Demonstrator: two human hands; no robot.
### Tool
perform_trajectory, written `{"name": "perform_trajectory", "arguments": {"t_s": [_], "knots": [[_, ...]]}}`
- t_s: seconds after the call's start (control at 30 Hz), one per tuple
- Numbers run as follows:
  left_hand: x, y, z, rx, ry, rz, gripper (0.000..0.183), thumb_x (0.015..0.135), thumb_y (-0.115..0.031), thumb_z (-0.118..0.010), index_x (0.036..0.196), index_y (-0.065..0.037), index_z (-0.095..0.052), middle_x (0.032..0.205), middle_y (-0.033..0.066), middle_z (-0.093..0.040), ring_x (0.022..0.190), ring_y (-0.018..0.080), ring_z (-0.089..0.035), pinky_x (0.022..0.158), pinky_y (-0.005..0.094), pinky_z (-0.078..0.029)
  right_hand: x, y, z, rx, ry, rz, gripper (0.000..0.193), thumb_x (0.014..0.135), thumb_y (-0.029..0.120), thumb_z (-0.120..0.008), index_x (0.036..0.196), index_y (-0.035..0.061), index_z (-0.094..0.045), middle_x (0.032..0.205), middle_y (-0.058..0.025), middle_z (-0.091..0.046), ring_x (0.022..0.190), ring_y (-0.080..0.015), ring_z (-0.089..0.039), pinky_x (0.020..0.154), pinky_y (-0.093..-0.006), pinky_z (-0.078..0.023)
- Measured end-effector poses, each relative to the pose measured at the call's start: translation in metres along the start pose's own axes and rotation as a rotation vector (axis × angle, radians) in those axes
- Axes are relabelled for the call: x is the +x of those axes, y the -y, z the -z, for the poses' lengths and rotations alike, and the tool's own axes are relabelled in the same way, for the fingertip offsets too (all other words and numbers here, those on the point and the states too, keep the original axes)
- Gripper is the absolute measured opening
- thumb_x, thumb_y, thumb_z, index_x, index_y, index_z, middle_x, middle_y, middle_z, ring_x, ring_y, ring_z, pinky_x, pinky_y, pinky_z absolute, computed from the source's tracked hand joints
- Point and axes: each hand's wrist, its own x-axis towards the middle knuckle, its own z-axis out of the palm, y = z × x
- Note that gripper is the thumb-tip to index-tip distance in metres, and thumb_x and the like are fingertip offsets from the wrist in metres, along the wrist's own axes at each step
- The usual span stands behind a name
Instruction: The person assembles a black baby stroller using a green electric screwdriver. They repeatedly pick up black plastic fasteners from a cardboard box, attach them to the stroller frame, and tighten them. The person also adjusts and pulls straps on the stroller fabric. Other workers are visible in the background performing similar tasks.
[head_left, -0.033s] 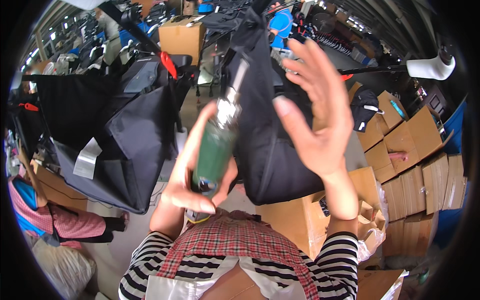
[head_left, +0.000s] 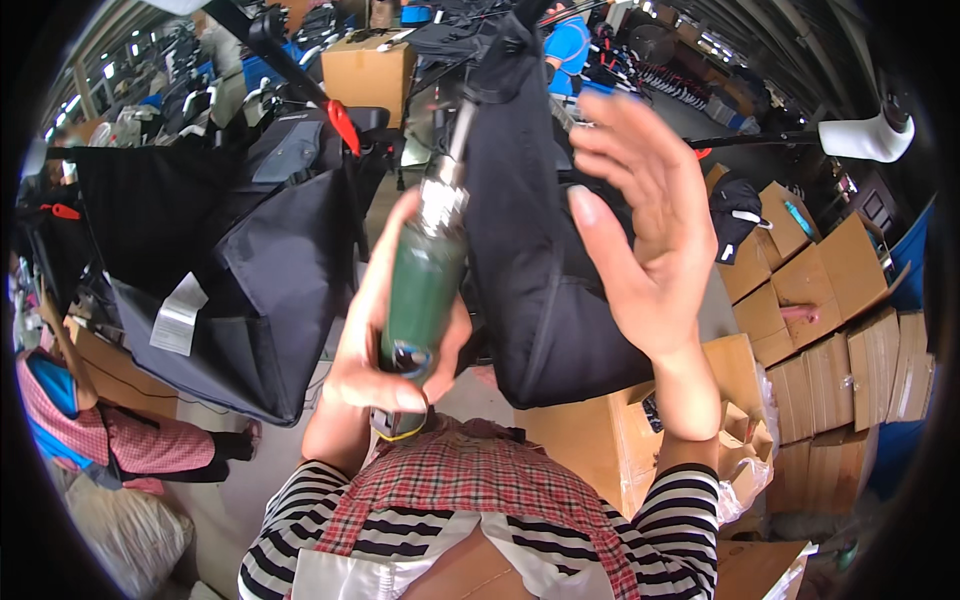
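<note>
a green power tool [head_left: 425, 290] is held in the middle of the frame by the left hand [head_left: 360, 365], with the fingers and thumb wrapped round its body. its shiny metal nose is pointed up, close to a tall black cloth piece [head_left: 520, 250]; whether the cloth is touched by the tip cannot be told. the right hand [head_left: 655, 235] is spread open right of the middle, with its thumb held out, in front of the black cloth; whether the cloth is touched by it cannot be told.

on the left, a big black cloth pouch [head_left: 285, 270] is seen, with a white tag [head_left: 180, 315] stuck on it. a brown box [head_left: 368, 80] is set at the upper middle.

at the right edge, open brown boxes [head_left: 835, 265] are seen, and a pink thing [head_left: 800, 313] is shown in one of them. folded cardboard [head_left: 825, 375] is packed in a row below. at the lower right, a small open box [head_left: 740, 430] is partly wrapped in clear plastic [head_left: 740, 490]. a pale sack [head_left: 125, 540] is placed at the lower left; what is kept inside cannot be seen.
</note>
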Motion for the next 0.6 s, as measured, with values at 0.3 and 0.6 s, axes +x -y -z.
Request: {"name": "perform_trajectory", "arguments": {"t_s": [0.3, 0.6], "knots": [[0.005, -0.025, 0.006, 0.136, -0.134, -0.136, 0.131, 0.066, -0.011, -0.082, 0.161, -0.019, 0.009, 0.077, 0.0120, -0.055, 0.051, 0.0182, -0.061, 0.060, 0.0342, -0.058, -0.050, 0.002, -0.064, 0.082, 0.588, -0.284, 0.031, 0.088, -0.012, -0.050, 0.116, -0.0059, -0.060, 0.090, -0.0194, -0.069, 0.077, -0.0346, -0.071, 0.068, -0.0419, -0.058], [-0.016, -0.016, 0.045, 0.303, -0.217, -0.107, 0.127, 0.074, -0.007, -0.078, 0.159, -0.021, 0.016, 0.080, 0.0123, -0.057, 0.056, 0.0191, -0.065, 0.076, 0.0439, -0.064, 0.018, -0.016, -0.090, 0.296, -0.112, -0.351, 0.025, 0.107, 0.012, -0.047, 0.119, -0.0027, -0.063, 0.075, -0.0050, -0.064, 0.058, -0.0081, -0.058, 0.054, -0.0264, -0.049]]}}
